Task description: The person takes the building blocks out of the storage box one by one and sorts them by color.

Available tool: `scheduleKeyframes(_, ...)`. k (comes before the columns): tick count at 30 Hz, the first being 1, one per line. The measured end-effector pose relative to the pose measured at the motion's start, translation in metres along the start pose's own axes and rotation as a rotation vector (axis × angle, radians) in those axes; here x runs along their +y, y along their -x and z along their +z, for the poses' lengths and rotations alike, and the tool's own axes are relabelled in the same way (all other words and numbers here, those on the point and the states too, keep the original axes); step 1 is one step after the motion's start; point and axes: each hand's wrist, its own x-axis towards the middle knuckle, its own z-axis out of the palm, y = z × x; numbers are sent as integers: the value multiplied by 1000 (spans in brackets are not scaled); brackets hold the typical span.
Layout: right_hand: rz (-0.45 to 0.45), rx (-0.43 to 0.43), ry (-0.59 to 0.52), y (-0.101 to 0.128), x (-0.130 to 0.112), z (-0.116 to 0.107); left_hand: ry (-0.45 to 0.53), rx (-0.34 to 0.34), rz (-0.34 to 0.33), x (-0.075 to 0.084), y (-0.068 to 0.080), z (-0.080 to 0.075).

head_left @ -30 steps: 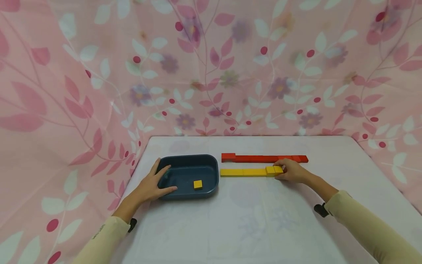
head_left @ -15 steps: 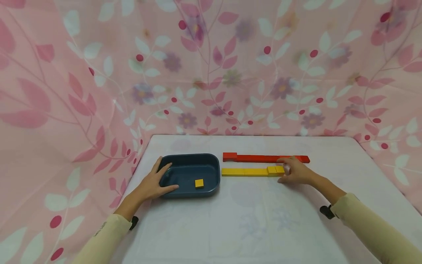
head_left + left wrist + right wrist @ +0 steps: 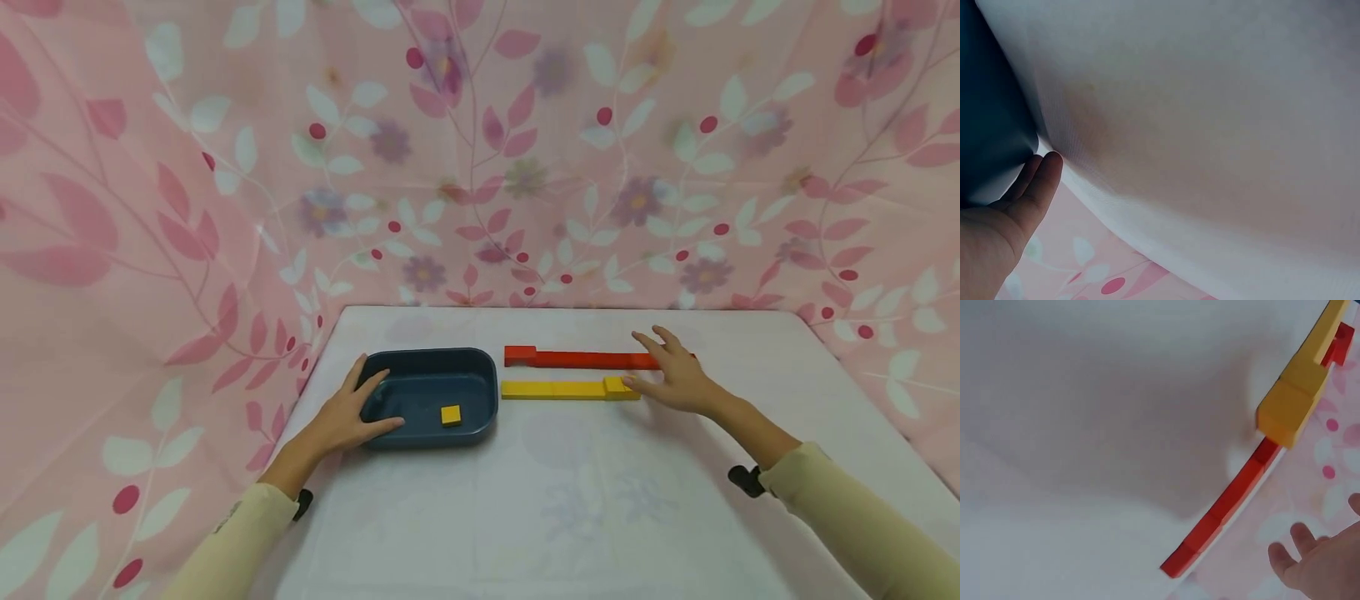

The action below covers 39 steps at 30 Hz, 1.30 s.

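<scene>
My left hand (image 3: pixel 347 419) rests at the left end of a dark blue tray (image 3: pixel 486 392), fingers spread, some reaching over its rim. In the left wrist view, fingertips touch the outside of the tray (image 3: pixel 994 94). A yellow cube-like block (image 3: pixel 451 416) lies inside the tray. To its right runs a row of yellow blocks (image 3: pixel 551 390), with taller pieces at the right end. Behind it lies a row of red blocks (image 3: pixel 577 359), partly hidden by my right hand (image 3: pixel 681 379). That hand hovers over the rows' right ends, fingers spread, holding nothing. The right wrist view shows the yellow row's end (image 3: pixel 1285 412).
A white cloth covers the table (image 3: pixel 555 500). Pink floral fabric (image 3: pixel 480 167) hangs behind the table and along its sides.
My right hand has let go of the yellow row's right end, lifted and spread its fingers. The left hand and the tray have stayed in place.
</scene>
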Motion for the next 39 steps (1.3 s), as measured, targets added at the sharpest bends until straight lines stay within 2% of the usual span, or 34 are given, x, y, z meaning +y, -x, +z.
scheduleKeyframes(5, -18, 18, 78, -2, -15, 5, 2, 0, -4, 1, 1, -1)
scheduleKeyframes(11, -95, 24, 201, -2, -26, 13, 1, 2, -7, 0, 2, -2)
scheduleKeyframes(21, -152, 20, 237, -15, -56, 16, -9, 9, 9, 0, 2, -1)
scheduleKeyframes(29, -322, -3, 334, -27, -89, 26, -5, 10, 7, -1, 2, -1)
scheduleKeyframes(36, -407, -32, 369, -43, -124, 42, -13, 9, 20, 0, 1, 0)
scheduleKeyframes(39, -436, -54, 349, -48, -137, 50, -12, 10, 19, 0, 2, 0)
